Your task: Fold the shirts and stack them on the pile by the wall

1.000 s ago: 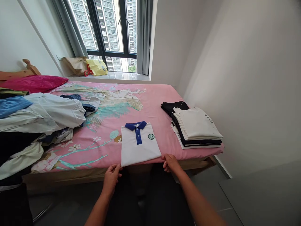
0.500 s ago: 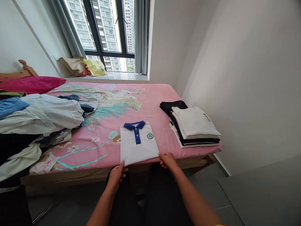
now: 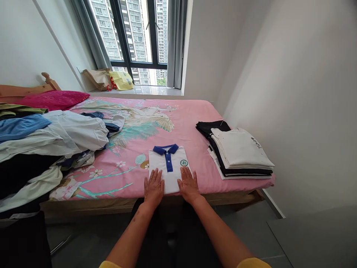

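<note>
A white polo shirt (image 3: pixel 171 182) with a blue collar, a blue button placket and a round green badge lies folded at the bed's near edge, collar pointing away from me. My left hand (image 3: pixel 154 187) rests flat on its lower left part, fingers stretched forward. On the lower right part lies my right hand (image 3: pixel 189 184), also flat, with fingertips just under the badge. Both hands are open and hold nothing. My palms cover the shirt's two near corners.
To the right sits a stack of folded clothes (image 3: pixel 240 149), white and black. A loose heap of clothes (image 3: pixel 75 130) fills the left, beside a magenta pillow (image 3: pixel 55 99). Pink patterned bedding (image 3: pixel 192 111) covers the bed. A yellow bag (image 3: pixel 122 80) stands on the windowsill.
Both hands have let go of the shirt's near corners and moved forward and inward, now lying flat on its front. The whole view has shifted slightly, with the scene sitting further right.
</note>
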`<act>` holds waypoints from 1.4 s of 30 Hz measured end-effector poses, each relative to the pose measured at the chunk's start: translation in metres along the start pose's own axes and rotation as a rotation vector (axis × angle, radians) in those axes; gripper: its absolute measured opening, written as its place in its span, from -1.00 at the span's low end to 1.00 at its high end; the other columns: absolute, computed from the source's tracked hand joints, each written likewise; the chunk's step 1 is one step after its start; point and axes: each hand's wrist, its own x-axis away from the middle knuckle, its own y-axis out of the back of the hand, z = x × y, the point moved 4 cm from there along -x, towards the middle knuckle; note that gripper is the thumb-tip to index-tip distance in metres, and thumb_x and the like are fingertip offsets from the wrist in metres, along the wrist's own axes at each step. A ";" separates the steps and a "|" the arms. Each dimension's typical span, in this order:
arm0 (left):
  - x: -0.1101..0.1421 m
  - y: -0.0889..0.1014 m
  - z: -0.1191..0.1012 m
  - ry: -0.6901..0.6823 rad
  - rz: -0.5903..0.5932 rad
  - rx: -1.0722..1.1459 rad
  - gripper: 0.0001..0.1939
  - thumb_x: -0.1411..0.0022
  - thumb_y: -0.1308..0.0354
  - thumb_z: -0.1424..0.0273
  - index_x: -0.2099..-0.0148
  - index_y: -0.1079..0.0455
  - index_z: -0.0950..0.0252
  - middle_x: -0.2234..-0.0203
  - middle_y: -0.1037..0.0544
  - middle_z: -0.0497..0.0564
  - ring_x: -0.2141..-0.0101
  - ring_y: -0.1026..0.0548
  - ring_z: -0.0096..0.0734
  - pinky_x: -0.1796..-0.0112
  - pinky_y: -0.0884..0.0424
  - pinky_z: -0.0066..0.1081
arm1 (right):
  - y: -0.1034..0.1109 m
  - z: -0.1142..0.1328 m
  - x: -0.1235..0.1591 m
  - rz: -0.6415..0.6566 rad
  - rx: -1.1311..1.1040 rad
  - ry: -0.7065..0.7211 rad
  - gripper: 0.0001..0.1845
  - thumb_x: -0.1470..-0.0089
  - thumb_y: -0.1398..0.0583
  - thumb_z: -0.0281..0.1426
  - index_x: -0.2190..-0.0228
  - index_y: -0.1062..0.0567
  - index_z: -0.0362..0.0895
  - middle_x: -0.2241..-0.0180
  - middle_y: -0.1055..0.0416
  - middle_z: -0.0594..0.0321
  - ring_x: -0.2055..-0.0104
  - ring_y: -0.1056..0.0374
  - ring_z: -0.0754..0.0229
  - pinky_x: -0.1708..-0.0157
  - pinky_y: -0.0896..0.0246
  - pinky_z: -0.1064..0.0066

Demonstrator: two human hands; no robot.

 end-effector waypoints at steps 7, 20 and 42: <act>0.030 -0.008 0.062 0.171 -0.050 -0.174 -0.50 -0.31 0.25 0.37 -0.26 -0.14 0.28 -0.24 -0.16 0.07 -0.25 -0.03 -0.28 -0.22 0.19 -0.07 | 0.003 -0.074 0.028 0.056 0.117 -0.205 -0.41 -0.23 0.16 -0.27 -0.24 -0.05 -0.19 -0.28 0.08 0.12 -0.32 0.22 0.08 -0.26 0.52 0.05; -0.021 -0.013 0.022 0.080 0.258 -0.217 -0.41 -0.28 0.18 0.21 -0.30 -0.04 0.32 -0.29 0.01 0.14 -0.27 0.04 -0.13 -0.18 0.24 0.13 | -0.006 -0.017 -0.017 0.251 0.074 -0.050 -0.37 -0.21 0.12 -0.25 -0.25 -0.02 -0.25 -0.30 0.18 0.11 -0.34 0.27 0.07 -0.26 0.50 0.03; -0.121 -0.037 0.029 0.008 0.144 -0.300 -0.44 -0.29 0.24 0.27 -0.30 -0.04 0.27 -0.28 -0.03 0.05 -0.27 0.03 -0.22 -0.21 0.29 0.08 | -0.030 0.000 -0.119 0.243 0.049 0.108 -0.39 -0.23 0.22 -0.21 -0.26 0.03 -0.11 -0.31 0.23 0.26 -0.35 0.38 0.21 -0.26 0.66 0.13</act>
